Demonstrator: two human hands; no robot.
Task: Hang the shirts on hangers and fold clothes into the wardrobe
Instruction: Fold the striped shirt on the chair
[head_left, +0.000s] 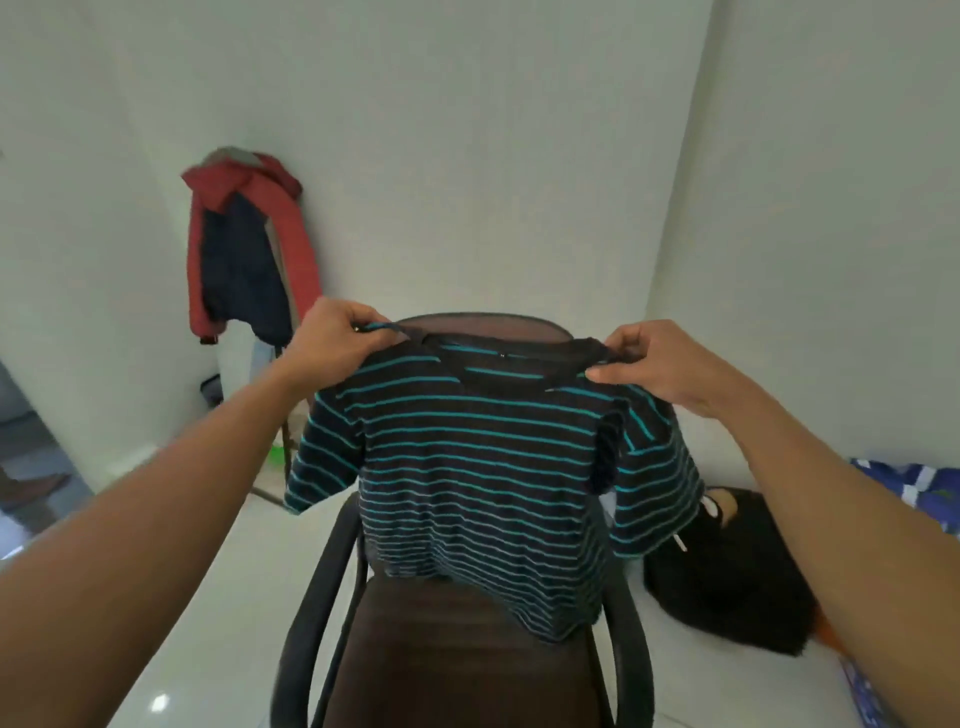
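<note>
Both arms outstretched, our left hand (340, 332) and right hand (657, 364) pinch the striped shirt (478, 467) at its shoulders above a black chair (311, 597) on white floor (208, 597).

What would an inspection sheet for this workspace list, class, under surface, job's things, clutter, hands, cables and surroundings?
Surface: black chair, seat bare; glossy white floor.
Job's things: striped shirt held up by its shoulders in front of the chair's back; no hanger seen.
Clutter: black garment and blue patterned cloth lie at right.
Hands: left hand pinches one shoulder, right hand the other.
Cables: nothing seen.
Surroundings: red and navy jacket hanging in the corner; white walls.
</note>
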